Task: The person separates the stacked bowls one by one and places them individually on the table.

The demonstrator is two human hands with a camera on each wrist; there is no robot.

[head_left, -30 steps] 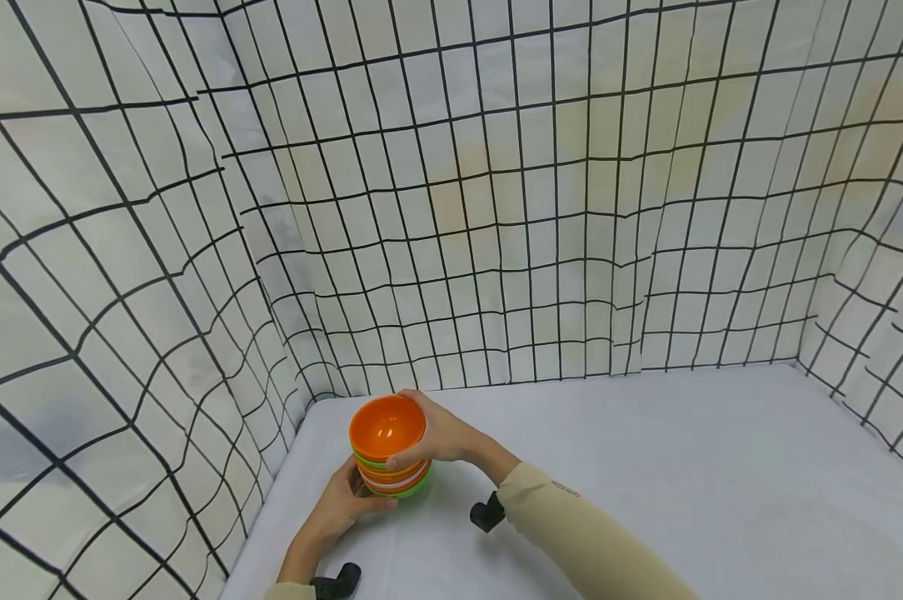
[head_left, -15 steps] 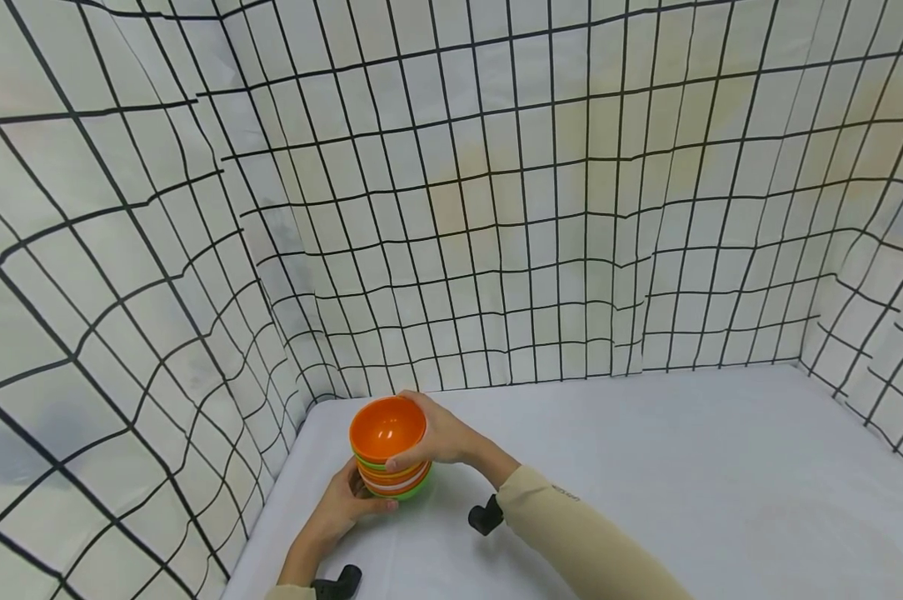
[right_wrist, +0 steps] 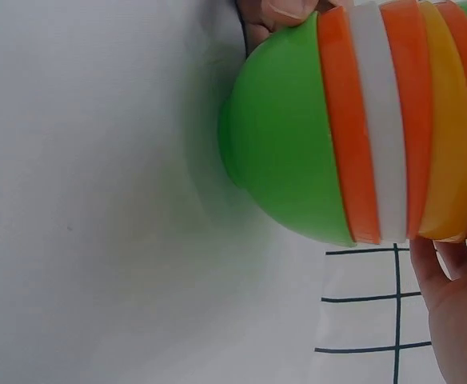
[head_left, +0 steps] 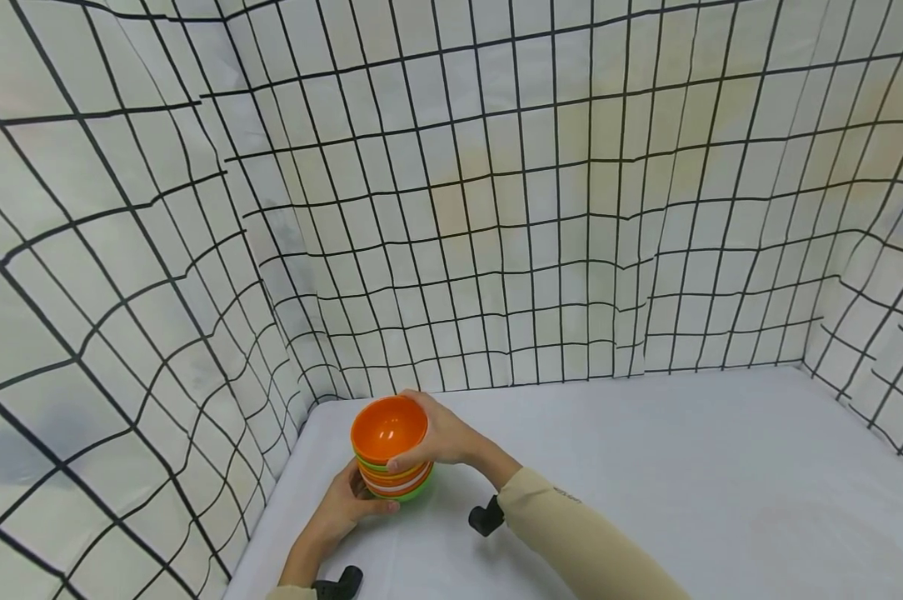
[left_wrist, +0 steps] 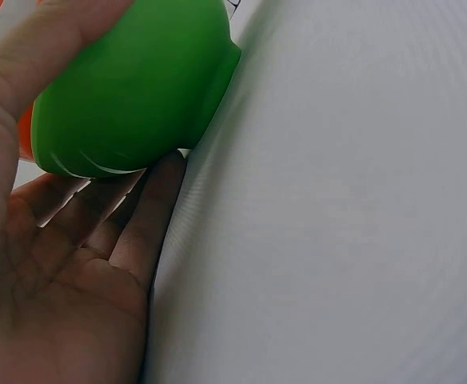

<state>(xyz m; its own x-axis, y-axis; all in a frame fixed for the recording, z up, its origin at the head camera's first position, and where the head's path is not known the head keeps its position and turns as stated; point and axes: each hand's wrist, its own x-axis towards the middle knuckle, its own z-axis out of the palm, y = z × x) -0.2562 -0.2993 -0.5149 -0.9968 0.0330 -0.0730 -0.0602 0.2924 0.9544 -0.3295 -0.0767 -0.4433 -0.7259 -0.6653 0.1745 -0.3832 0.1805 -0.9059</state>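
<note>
A nested stack of bowls (head_left: 386,432) stands upright at the back left of the table, with an orange bowl on top. In the right wrist view the green bottom bowl (right_wrist: 285,144) has orange, white and yellow bowls above it. Low on the stack, my left hand (head_left: 339,507) grips it with thumb and fingers on opposite sides, its fingers close to the tabletop in the left wrist view. My right hand (head_left: 442,433) holds the upper bowls, thumb at the near side and fingers around the far side. The inner bowls are mostly hidden.
A white-covered table (head_left: 646,483) spreads to the right of the stack. White walls with black grid lines (head_left: 496,250) rise behind and at both sides. Black wrist mounts (head_left: 486,515) sit beside the forearms.
</note>
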